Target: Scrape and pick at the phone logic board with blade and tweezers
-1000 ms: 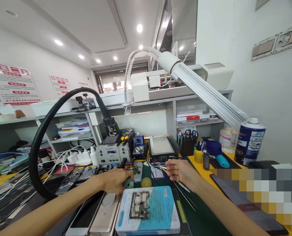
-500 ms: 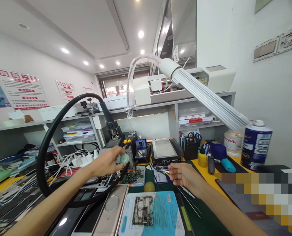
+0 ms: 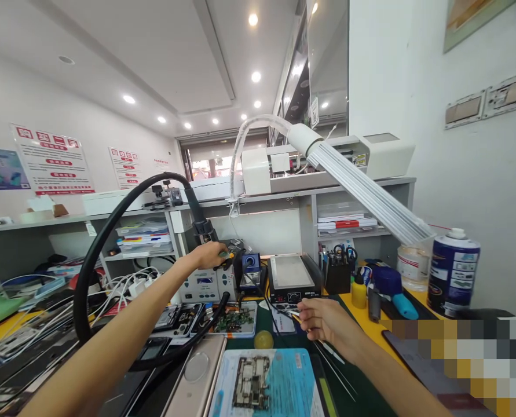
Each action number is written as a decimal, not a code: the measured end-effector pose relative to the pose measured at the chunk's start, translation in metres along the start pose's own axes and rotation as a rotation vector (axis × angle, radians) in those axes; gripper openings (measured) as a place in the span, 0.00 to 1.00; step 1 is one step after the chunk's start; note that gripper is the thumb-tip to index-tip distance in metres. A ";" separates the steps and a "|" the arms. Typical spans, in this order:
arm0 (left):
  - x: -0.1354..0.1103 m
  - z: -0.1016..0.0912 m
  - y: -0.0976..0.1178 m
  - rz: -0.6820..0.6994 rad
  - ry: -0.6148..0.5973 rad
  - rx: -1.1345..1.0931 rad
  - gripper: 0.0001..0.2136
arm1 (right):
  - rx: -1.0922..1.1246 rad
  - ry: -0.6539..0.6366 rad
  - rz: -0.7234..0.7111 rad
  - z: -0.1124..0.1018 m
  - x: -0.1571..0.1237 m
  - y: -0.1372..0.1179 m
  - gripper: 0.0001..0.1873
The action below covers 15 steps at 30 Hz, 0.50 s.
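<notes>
My left hand [image 3: 209,255] reaches far forward and rests, fingers curled down, on top of the grey rework station [image 3: 199,284], beside yellow-handled pliers [image 3: 228,253]. What its fingers hold is hidden. My right hand [image 3: 322,319] hovers low over the green mat, fingers pinched on a thin metal tool [image 3: 327,347] that trails back under the palm. In front of it lie a tray with a green circuit board [image 3: 234,318], a small yellow round tin [image 3: 263,339] and a blue pad carrying a phone board [image 3: 262,382].
A thick black hose [image 3: 105,237] arcs over the left of the bench. A white strip lamp [image 3: 362,185] slants across the right. A hot plate [image 3: 290,278], tool cup [image 3: 338,272], yellow bottle [image 3: 359,292], spray can [image 3: 453,272] and gold phone [image 3: 197,370] crowd the bench.
My left hand lifted a small teal round thing from the mat, then carried it up and forward to the top of the station. The right hand barely moved. The view tilted upward.
</notes>
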<state>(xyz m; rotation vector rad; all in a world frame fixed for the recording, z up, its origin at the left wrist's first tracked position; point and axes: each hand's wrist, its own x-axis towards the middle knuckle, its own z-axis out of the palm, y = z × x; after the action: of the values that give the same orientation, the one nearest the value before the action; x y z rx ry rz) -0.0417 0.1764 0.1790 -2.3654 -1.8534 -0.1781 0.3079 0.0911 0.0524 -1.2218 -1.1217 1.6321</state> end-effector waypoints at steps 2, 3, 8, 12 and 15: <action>0.003 -0.001 0.000 0.007 -0.025 0.001 0.18 | -0.008 0.003 -0.003 0.000 0.000 -0.001 0.17; 0.003 -0.003 0.001 0.006 -0.028 -0.001 0.18 | -0.011 0.003 -0.005 0.000 -0.001 -0.001 0.17; -0.023 -0.018 0.003 -0.019 -0.031 -0.012 0.19 | -0.030 -0.015 -0.012 -0.001 -0.003 -0.002 0.17; -0.080 -0.019 0.014 0.042 -0.276 -0.037 0.17 | -0.052 -0.041 -0.015 -0.002 -0.002 -0.001 0.17; -0.131 -0.002 0.030 0.100 -0.482 -0.013 0.17 | -0.075 -0.067 0.001 0.002 -0.001 0.001 0.16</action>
<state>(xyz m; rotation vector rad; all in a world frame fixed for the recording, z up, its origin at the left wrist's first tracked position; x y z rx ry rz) -0.0435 0.0439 0.1575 -2.6773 -1.9018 0.4298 0.3066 0.0891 0.0519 -1.2231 -1.2342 1.6551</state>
